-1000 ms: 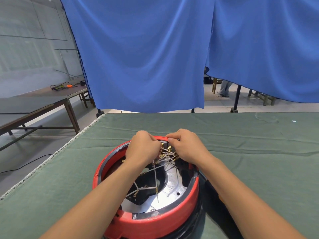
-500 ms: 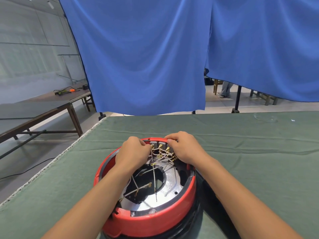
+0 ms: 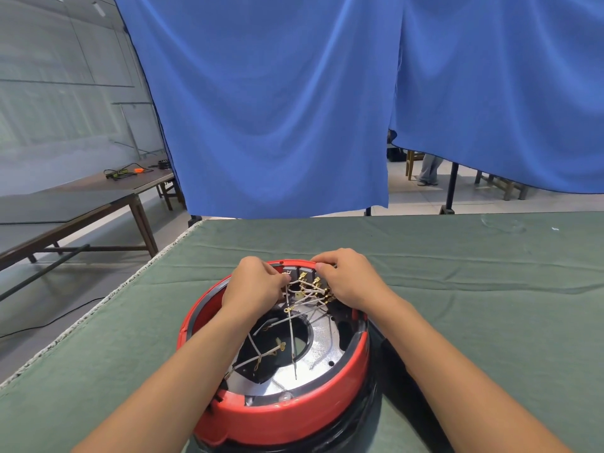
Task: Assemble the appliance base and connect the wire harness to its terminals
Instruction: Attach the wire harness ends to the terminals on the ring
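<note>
A round red appliance base [image 3: 287, 416] lies upside down on the green table cloth [image 3: 474, 289], showing a silver plate and a black centre. A white wire harness [image 3: 291, 331] with brass connectors runs across it to a grey terminal block [image 3: 299, 273] at the far rim. My left hand [image 3: 253, 286] pinches a wire connector at the block's left end. My right hand [image 3: 349, 279] holds the block's right end, fingers curled over the rim and thumb on its face.
A blue curtain [image 3: 277, 109] hangs just behind the table's far edge. The table's left edge [image 3: 98, 308] drops to the floor, with a dark wooden bench [image 3: 75, 217] beyond. A person's legs [image 3: 428, 170] show past the curtain gap.
The view has tilted upward slightly. Both hands have spread a little apart along the far rim, uncovering the terminal block and brass connectors between them.
</note>
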The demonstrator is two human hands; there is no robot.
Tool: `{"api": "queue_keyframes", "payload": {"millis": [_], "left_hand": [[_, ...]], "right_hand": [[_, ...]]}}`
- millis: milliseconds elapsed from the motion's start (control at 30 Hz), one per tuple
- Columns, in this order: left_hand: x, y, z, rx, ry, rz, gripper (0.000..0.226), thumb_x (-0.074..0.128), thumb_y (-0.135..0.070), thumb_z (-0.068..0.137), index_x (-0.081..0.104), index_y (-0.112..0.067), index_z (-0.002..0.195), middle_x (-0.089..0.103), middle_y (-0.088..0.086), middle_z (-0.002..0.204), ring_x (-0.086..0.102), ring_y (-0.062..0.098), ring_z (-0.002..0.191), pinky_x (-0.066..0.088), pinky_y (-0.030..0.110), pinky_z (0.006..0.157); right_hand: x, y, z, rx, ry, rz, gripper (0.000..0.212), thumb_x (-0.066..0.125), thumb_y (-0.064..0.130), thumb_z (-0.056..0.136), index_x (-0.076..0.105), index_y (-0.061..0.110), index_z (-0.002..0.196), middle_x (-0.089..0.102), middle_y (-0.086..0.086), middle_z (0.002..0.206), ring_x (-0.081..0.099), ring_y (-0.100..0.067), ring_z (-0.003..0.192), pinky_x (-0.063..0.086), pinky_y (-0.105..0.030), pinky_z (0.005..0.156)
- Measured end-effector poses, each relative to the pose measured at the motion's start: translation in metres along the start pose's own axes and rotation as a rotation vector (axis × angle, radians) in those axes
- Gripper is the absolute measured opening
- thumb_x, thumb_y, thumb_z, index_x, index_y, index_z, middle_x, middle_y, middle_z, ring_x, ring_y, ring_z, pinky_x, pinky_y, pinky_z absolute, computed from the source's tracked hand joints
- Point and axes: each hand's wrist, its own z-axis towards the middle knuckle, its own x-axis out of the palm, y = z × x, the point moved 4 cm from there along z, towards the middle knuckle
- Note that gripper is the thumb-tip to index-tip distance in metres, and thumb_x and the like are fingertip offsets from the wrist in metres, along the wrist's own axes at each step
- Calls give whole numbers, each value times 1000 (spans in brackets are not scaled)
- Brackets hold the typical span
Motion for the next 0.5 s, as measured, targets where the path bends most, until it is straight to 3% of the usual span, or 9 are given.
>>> {"api": "queue_keyframes", "payload": {"millis": [133,233,400,500], "left_hand": [[0,1,-1,-30,-14,-20,28,65,-20,88,71,3,74,58,12,61,48,25,54,46,36,62],[1,4,-1,-28,-1,-48,29,63,-17,90,70,8,78,54,13,61,44,24,52,41,33,60],[0,3,-3,-2,44,-51,29,64,-15,90,66,-8,61,53,-1,49,45,10,42,35,22,50],[0,1,-4,34,59,-37,27,63,-15,90,65,-12,63,52,-4,48,47,3,35,34,19,42]], "right_hand": [[0,1,-1,2,3,13,30,43,24,99,68,20,114,61,6,85,50,-10,72,36,-22,63],[-1,2,-2,2,5,18,30,43,24,99,69,20,114,67,3,96,56,-14,86,42,-26,73],[-1,1,-2,5,0,10,29,44,25,98,69,21,113,69,2,101,57,-15,91,46,-29,78],[-1,1,-1,12,0,9,30,44,25,99,68,21,115,66,4,96,57,-14,89,47,-30,78]]}}
